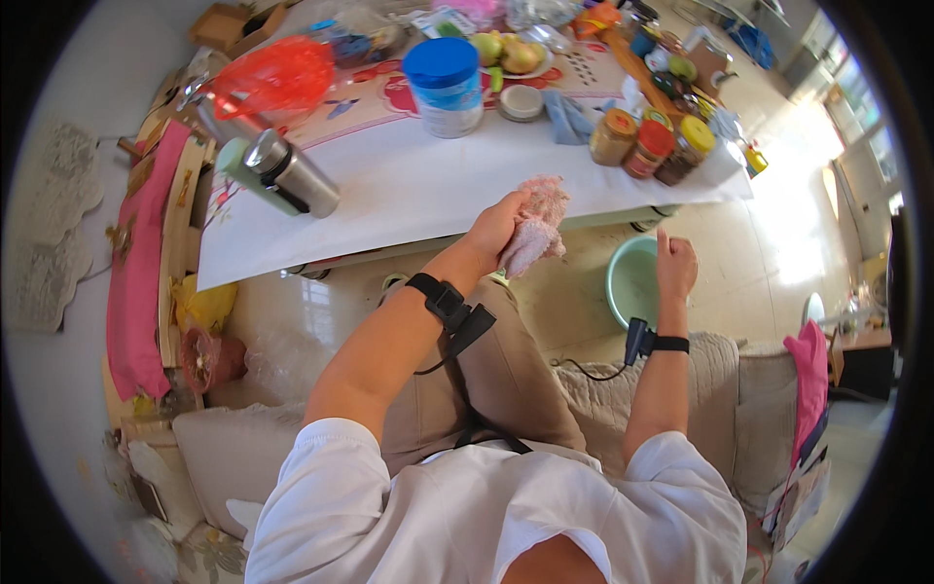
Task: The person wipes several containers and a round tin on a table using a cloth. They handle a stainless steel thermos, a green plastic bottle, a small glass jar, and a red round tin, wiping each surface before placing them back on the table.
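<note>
My left hand is closed around a crumpled pale-pink cloth, which bulges out to the right of my fingers. Hand and cloth are at the near edge of the white-covered table. Off to the right, my right hand is curled into a fist with the thumb up, and nothing shows in it. A pale green basin stands on the floor beside that hand, partly behind my forearm.
A steel thermos and green bottle stand at the table's left. Three jars line its right end. Farther back are a blue-lidded tub, a red plastic bag and a plate of fruit. A sofa is behind me.
</note>
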### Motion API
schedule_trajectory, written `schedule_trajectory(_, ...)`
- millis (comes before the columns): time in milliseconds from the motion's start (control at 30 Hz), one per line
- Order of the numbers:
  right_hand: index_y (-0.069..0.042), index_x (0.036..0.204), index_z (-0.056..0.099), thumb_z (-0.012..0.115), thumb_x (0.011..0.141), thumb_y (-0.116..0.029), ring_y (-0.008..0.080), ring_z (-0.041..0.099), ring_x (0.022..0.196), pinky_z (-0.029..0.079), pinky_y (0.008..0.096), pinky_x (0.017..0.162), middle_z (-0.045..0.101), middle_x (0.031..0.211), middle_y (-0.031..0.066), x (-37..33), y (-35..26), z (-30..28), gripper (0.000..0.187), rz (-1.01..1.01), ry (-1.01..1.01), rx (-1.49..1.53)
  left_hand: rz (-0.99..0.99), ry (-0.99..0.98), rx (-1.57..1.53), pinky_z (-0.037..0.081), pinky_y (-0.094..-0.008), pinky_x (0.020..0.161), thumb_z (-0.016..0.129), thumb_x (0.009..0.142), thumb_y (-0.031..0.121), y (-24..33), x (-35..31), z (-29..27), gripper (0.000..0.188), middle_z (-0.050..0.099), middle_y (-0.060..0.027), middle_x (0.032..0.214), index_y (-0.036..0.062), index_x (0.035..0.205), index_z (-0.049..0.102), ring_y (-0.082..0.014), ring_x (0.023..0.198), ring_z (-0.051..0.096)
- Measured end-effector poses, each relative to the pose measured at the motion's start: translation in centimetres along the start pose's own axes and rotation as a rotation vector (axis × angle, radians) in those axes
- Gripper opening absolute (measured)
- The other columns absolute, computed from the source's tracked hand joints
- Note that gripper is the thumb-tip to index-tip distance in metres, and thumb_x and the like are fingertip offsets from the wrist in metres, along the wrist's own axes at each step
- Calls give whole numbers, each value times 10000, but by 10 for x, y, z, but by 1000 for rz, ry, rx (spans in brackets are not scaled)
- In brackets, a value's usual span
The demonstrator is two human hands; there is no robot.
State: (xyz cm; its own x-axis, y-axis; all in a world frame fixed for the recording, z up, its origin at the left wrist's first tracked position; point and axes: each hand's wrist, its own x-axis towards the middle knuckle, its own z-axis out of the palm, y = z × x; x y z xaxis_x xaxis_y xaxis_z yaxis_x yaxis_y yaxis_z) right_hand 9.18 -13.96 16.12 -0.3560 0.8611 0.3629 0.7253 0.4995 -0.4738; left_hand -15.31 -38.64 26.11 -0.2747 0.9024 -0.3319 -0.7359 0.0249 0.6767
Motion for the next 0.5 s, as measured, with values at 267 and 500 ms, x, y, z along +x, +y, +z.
schedule_trajectory(267,17,1226,650,787,856,-284,219,694,1008,552,357,889,720,1103,146,-39,-160,52,496,-79,-766,627,622,255,46,606,-397,649,348,1059,423,54,-80,-106,520,600,-144,1324,91,1439,471,-259,840,693)
schedule_trajectory(500,-12,1414,479,856,776,-229,267,585,1226,485,387,1017,586,1351,176,-92,-417,95,772,-477,-816,945,1235,856,376,532,-262,689,360,1052,366,124,-187,-186,508,590,-130,1379,37,1407,515,-138,881,642)
